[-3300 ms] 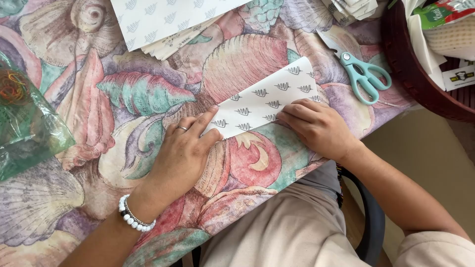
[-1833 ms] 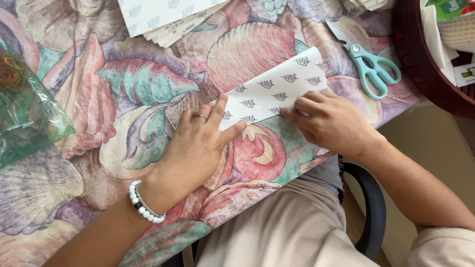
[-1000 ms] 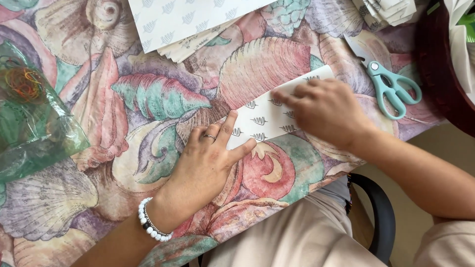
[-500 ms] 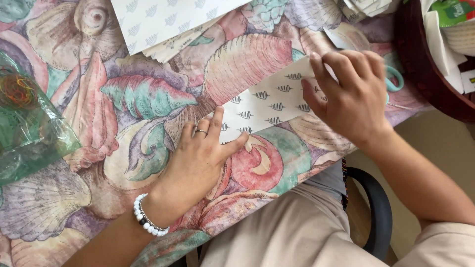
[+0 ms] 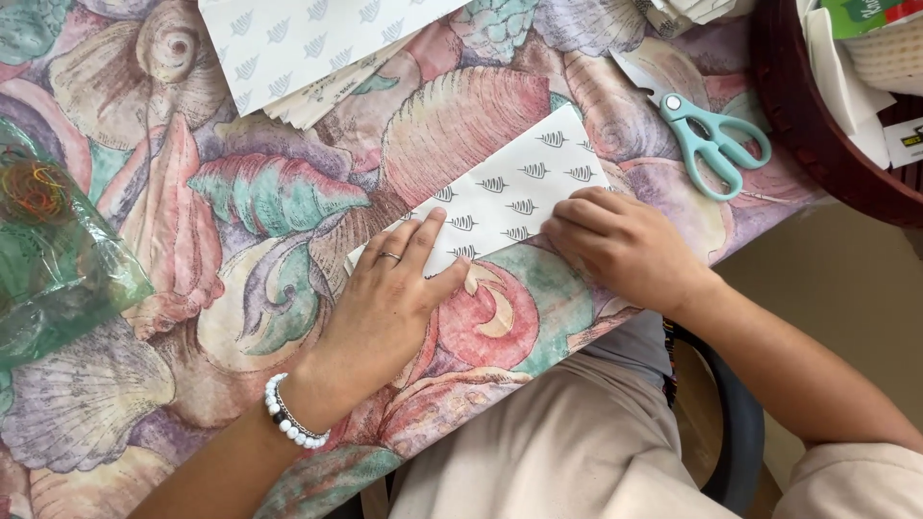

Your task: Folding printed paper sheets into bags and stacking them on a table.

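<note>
Your left hand [image 5: 385, 308] lies flat and open on the folded patterned paper [image 5: 514, 197], fingers spread and pressing its lower left end; it grips nothing. Your right hand [image 5: 620, 245] rests at the paper's lower right edge with the fingers curled down onto the fold, pressing rather than pinching. The paper is a white strip printed with small dark leaf shapes. It lies slantwise on the shell-print tablecloth [image 5: 240, 288], near the table's front edge, running from your left fingertips up toward one o'clock.

At two o'clock from your right hand, near but apart from the paper's upper corner, lie the teal-handled scissors [image 5: 707, 130], blades shut and pointing to ten o'clock.

Farther out at two o'clock, at the frame's right edge, stands a dark red round basket [image 5: 817, 163]. It holds white papers, a woven cream-coloured thing and a green and red package at its top; only a part of each shows.

At twelve o'clock from your left hand, along the top of the frame, lies a stack of patterned sheets [image 5: 308, 43] with the same leaf print, the lower sheets fanned out beneath the top one.

At nine o'clock, at the left edge, sits a clear green plastic bag [image 5: 58, 269], crumpled, with a tangle of coloured rubber bands [image 5: 34, 187] inside its upper part.

On your left wrist is a white beaded bracelet [image 5: 293, 428].
</note>
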